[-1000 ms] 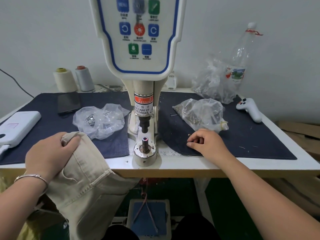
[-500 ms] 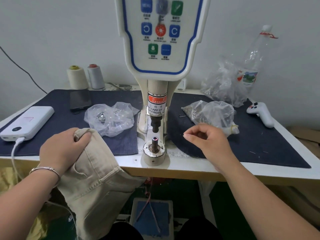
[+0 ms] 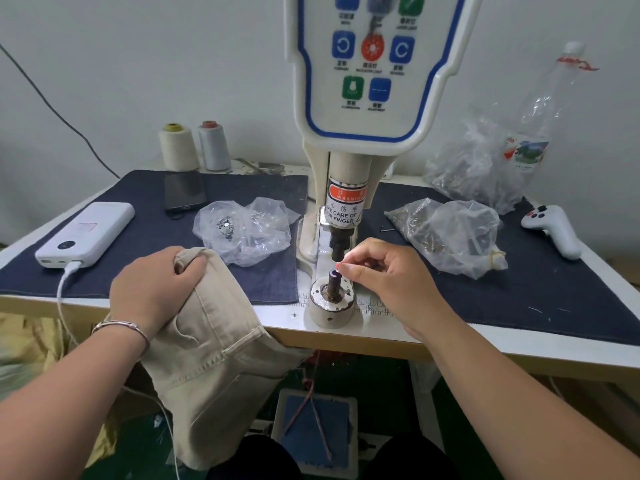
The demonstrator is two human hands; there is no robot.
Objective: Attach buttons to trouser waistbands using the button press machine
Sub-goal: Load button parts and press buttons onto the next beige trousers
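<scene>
Both forearms reach in from the near edge: the left hand (image 3: 157, 289) curls over the beige trousers (image 3: 214, 344) draped off the table (image 3: 502, 344), while the right hand (image 3: 388, 282) pinches something tiny at the lower die (image 3: 334, 277) beneath the button press machine (image 3: 374, 81).

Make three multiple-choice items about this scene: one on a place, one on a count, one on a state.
1. Where is the power bank?
A. table's left side
B. table's right side
C. under the table
2. How many thread cones stand at the wall?
A. one
B. two
C. four
3. What is the left hand doing?
A. resting flat on the table
B. pressing a button
C. gripping the trousers

A: it lies left of the press. B: cream and grey. C: fingers curl round the waistband.
</scene>
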